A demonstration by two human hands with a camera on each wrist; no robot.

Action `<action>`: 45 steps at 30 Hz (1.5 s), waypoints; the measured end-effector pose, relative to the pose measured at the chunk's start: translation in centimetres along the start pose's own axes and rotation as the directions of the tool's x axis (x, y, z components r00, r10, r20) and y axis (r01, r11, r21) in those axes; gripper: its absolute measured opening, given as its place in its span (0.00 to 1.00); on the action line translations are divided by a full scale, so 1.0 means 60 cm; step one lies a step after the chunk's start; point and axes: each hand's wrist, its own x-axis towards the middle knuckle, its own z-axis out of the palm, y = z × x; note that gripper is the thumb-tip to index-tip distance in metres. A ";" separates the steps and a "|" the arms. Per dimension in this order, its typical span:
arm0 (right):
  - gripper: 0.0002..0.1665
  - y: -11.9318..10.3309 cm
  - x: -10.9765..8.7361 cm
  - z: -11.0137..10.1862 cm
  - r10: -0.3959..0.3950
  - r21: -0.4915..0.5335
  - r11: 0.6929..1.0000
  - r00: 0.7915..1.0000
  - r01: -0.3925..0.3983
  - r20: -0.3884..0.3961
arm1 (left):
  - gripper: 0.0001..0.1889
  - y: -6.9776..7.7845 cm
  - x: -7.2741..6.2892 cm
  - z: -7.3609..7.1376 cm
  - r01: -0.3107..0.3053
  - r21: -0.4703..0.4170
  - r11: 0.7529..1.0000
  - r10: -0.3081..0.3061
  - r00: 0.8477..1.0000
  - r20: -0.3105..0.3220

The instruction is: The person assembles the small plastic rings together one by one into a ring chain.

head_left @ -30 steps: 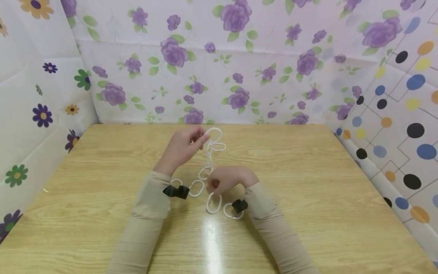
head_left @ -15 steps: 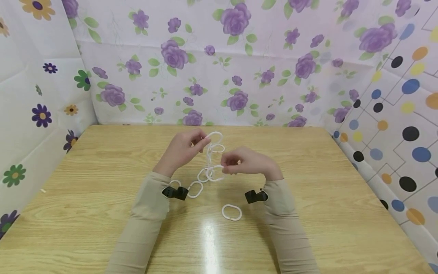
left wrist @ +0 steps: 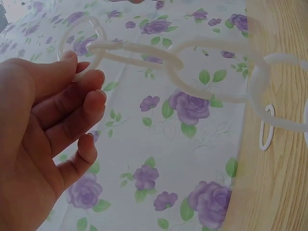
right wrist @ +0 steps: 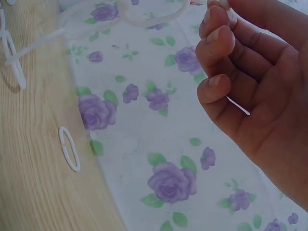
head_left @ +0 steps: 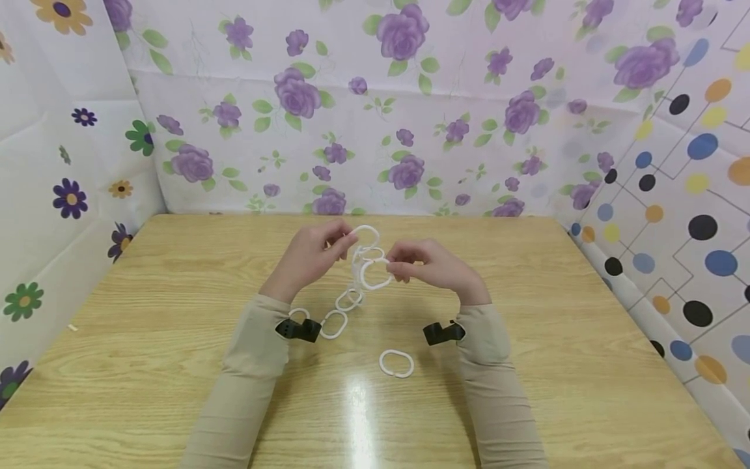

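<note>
In the head view my left hand pinches the top white plastic chain link between thumb and index finger. Joined links hang from it, and the left wrist view shows several of them threaded through one another. The lower end of the chain lies on the table. My right hand holds another white oval link between thumb and fingertips, and this link overlaps the hanging chain in the head view. In the right wrist view the held link is mostly beyond the top edge.
A loose white link with a small gap lies on the wooden table, nearer than the chain. Another link shows partly behind the left wrist camera. Flowered cloth stands behind the table.
My right hand has lifted a link from the table and carried it up and away, beside the top of the hanging chain. The left hand has stayed almost still.
</note>
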 end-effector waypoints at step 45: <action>0.07 0.017 0.006 0.002 0.046 0.231 0.971 0.900 0.062 -0.434 | 0.07 0.006 -0.001 0.002 0.018 -0.023 1.000 -0.011 0.964 0.265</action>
